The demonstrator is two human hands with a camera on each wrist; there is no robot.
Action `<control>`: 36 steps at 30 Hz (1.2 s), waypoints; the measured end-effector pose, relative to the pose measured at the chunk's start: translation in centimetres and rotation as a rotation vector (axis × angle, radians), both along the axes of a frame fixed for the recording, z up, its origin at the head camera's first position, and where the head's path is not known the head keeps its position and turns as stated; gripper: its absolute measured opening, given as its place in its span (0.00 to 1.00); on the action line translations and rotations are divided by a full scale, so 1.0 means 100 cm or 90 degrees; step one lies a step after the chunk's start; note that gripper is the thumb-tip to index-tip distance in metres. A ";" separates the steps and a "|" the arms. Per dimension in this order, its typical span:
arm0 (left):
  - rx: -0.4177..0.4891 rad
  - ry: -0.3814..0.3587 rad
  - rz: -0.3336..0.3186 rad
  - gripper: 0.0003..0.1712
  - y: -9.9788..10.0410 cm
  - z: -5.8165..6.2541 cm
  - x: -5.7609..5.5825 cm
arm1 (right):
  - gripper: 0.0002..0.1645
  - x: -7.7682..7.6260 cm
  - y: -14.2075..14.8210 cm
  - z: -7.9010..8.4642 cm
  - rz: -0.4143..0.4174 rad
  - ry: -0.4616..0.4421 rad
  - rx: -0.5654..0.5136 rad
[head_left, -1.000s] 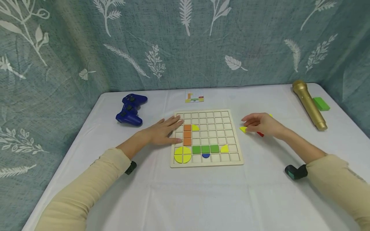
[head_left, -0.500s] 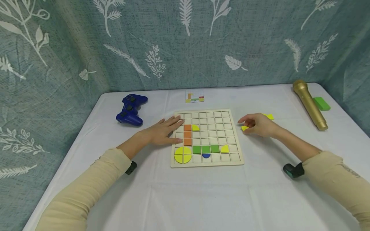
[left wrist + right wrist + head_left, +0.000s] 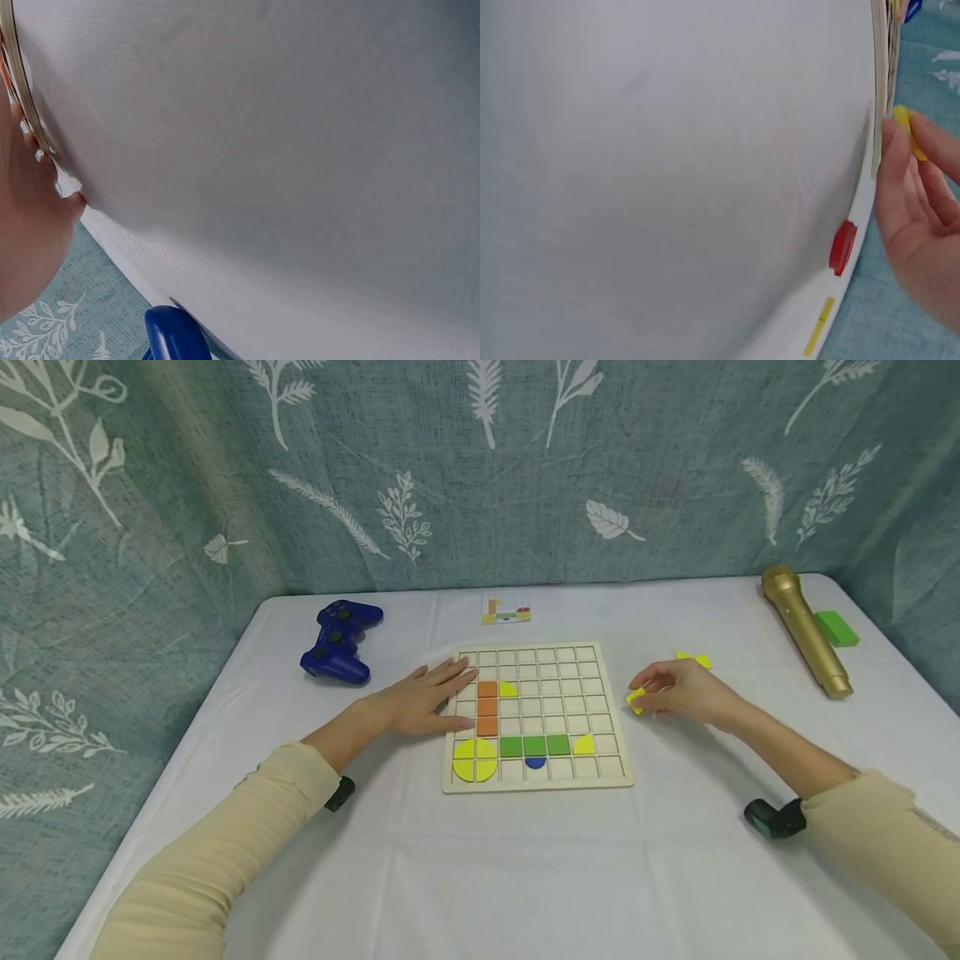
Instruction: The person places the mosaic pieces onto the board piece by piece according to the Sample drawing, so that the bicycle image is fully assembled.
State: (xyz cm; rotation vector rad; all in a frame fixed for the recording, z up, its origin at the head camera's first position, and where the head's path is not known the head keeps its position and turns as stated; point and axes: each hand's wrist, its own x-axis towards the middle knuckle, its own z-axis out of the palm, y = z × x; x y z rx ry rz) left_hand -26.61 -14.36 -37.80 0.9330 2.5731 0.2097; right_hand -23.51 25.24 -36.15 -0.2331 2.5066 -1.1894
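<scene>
A wooden grid board [image 3: 538, 788] lies on the white table. My left hand [image 3: 420, 700] rests on its left edge, fingers spread. Set in the grid are orange squares [image 3: 487, 707], green squares [image 3: 534, 746], a yellow circle made of quarter pieces [image 3: 475, 761], single yellow quarter pieces [image 3: 583, 745] and a blue half-round [image 3: 535, 763]. Right of the board, my right hand [image 3: 682, 692] pinches a small yellow piece [image 3: 909, 133] between thumb and fingers. Below that hand in the right wrist view, a red piece [image 3: 843, 247] lies on the cloth near a yellow piece [image 3: 820, 327].
Behind the board lies a small pattern card [image 3: 506, 609]. A blue game controller [image 3: 340, 643] sits at the back left. At the back right are a gold microphone [image 3: 806, 632] and a green block [image 3: 836, 629]. More yellow shows behind the right hand at a yellow piece [image 3: 693, 660].
My right hand picks up the yellow piece and turns it, shifting left, then slightly back right. The red piece becomes hidden behind the hand in the head view. My left hand stays put.
</scene>
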 end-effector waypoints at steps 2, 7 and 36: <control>-0.003 -0.002 0.000 0.50 0.001 0.001 0.000 | 0.22 0.005 -0.002 -0.001 -0.001 -0.034 -0.037; -0.005 -0.005 -0.001 0.51 0.001 0.002 0.000 | 0.25 0.016 -0.007 -0.003 0.022 -0.083 -0.089; -0.009 -0.002 -0.002 0.50 0.002 0.001 -0.002 | 0.12 0.055 -0.054 -0.003 0.086 -0.021 -0.014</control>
